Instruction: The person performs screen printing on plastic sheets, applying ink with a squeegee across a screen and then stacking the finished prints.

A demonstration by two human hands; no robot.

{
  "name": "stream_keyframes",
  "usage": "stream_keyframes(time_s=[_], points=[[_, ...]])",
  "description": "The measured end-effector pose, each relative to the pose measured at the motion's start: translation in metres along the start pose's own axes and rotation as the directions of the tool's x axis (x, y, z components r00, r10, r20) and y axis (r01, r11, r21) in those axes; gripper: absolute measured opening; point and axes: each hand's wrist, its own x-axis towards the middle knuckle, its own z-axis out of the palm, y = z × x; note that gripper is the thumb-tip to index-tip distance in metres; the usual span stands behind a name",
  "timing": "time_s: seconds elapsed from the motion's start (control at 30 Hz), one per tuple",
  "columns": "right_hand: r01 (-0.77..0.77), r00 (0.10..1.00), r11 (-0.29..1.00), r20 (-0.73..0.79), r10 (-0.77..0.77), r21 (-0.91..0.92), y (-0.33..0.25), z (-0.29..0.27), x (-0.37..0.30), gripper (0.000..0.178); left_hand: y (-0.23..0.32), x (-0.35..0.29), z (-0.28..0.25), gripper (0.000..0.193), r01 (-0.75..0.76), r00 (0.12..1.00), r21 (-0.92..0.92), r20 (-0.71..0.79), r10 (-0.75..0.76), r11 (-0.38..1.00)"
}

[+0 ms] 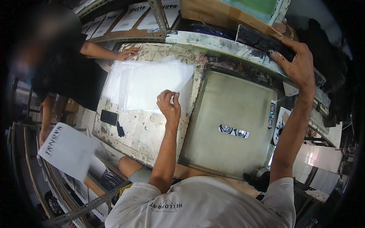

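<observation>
My left hand [169, 107] is closed in a pinch at the lower right edge of a white sheet [156, 81], which lies uppermost on a fanned-out stack. That corner of the sheet looks slightly lifted. My right hand [298, 62] reaches far to the right, thumb and fingers wrapped round a dark, ink-stained block [262, 41] resting on the paint-spattered ledge. Between my arms lies a framed greyish-green screen [228, 98]. A small black-and-white patterned strip [234, 131] shows on its surface, with another at its right edge.
A co-worker [68, 76] at the left rests one hand by the stack and holds a printed white sheet [68, 148] in the other. A phone [109, 117] lies on the stained table [125, 135]. Metal racks [161, 15] with printed sheets stand behind and at the lower left.
</observation>
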Motion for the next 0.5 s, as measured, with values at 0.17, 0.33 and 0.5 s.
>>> stream_keyframes(time_s=[0.17,0.33,0.5], points=[[0.058,0.998,0.998,0.017,-0.058,0.031,-0.005,-0.003,0.001,0.052,0.053,0.002,-0.011,0.013,-0.085,0.856,-0.256,0.476,0.202,0.963],[0.057,0.998,0.998,0.006,-0.057,0.016,-0.006,-0.004,-0.001,0.053,0.070,-0.050,-0.006,0.051,-0.289,0.690,0.007,0.695,0.203,0.957],[0.138,0.988,0.990,-0.061,-0.139,-0.014,-0.004,0.000,-0.003,0.055,0.056,-0.078,0.050,0.061,-0.319,0.485,-0.079,0.843,0.234,0.944]])
